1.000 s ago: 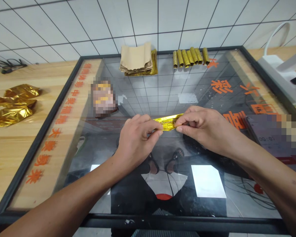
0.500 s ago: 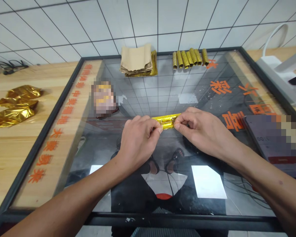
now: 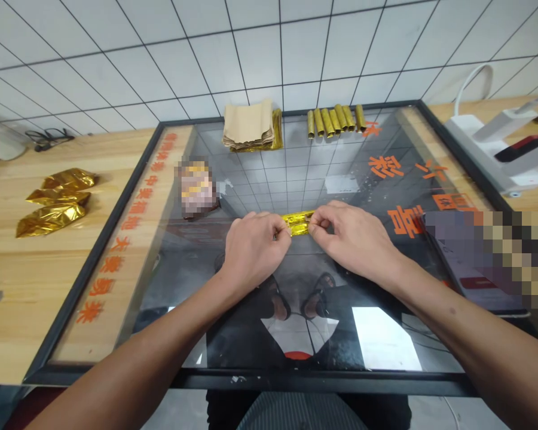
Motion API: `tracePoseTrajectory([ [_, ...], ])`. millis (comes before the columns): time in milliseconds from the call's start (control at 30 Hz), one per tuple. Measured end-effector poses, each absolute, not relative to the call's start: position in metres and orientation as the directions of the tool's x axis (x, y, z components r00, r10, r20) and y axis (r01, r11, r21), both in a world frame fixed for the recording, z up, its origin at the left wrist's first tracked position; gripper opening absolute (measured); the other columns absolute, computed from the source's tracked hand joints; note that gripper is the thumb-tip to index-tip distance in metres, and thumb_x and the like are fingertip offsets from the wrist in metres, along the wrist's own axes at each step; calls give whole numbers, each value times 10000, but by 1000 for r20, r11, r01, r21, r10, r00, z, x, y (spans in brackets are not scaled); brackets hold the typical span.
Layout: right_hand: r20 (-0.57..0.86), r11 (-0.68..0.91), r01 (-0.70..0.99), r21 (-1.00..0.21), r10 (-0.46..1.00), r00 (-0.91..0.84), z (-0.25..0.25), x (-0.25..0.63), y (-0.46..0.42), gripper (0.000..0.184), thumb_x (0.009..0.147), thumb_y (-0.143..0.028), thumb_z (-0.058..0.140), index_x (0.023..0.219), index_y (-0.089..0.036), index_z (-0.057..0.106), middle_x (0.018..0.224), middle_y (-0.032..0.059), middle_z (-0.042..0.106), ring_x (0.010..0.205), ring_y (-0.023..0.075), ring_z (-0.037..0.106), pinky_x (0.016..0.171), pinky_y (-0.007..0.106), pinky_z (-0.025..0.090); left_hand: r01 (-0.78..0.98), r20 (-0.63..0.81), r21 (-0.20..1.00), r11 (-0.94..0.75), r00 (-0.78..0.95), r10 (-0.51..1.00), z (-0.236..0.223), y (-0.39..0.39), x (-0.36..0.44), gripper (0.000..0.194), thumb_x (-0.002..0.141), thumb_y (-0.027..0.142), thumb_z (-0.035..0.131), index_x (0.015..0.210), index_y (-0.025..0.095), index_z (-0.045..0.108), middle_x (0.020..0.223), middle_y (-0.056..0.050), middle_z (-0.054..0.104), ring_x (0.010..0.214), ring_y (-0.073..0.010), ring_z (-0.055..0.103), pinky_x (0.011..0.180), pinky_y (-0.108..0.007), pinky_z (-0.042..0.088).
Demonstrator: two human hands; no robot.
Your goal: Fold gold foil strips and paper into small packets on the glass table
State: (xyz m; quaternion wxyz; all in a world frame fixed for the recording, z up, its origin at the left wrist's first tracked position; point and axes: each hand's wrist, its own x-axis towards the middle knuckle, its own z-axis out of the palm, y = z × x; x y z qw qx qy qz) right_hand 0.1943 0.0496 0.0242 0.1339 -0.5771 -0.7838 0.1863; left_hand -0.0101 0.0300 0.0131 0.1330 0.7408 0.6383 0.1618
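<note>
Between my two hands, over the middle of the glass, is a strip of shiny gold foil paper [image 3: 299, 223] with folded edges. My left hand [image 3: 257, 243] pinches its left end between thumb and forefinger. At the opposite end, my right hand [image 3: 353, 235] grips the strip the same way. The fingers cover both ends of the foil. Farther back lie several rolled gold paper tubes [image 3: 330, 123] side by side. Left of them sits a stack of brown-backed gold paper sheets [image 3: 248, 124].
A black-framed glass top [image 3: 332, 380] with orange lettering spans the view. A blurred packet [image 3: 196, 190] lies left of my hands. Folded gold foil pieces [image 3: 57, 203] rest on the wooden surface. At right are a dark tablet-like device [image 3: 457, 263] and a white power strip [image 3: 484, 149].
The view has shifted slightly, with the far things now lower in the picture. Less foil shows between my hands, and both still pinch it.
</note>
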Motion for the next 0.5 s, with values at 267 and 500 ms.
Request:
tracePoseTrajectory([
  [267, 1, 252, 855, -452, 959, -282, 25, 191, 50, 150, 966, -280, 611, 902, -255, 744, 971, 27, 748, 819, 206, 646, 647, 337, 329, 911, 55, 397, -109, 95, 994, 19, 30, -5, 172, 876, 215, 609, 714, 241, 660, 779, -3, 745, 823, -233, 645, 704, -363, 383],
  [500, 13, 267, 853, -448, 956, -293, 25, 192, 49, 148, 968, -275, 602, 895, -256, 730, 950, 18, 737, 785, 195, 628, 633, 335, 307, 917, 51, 385, -105, 92, 994, 18, 30, -5, 148, 866, 221, 616, 725, 247, 655, 765, 1, 736, 829, -240, 650, 699, -355, 373],
])
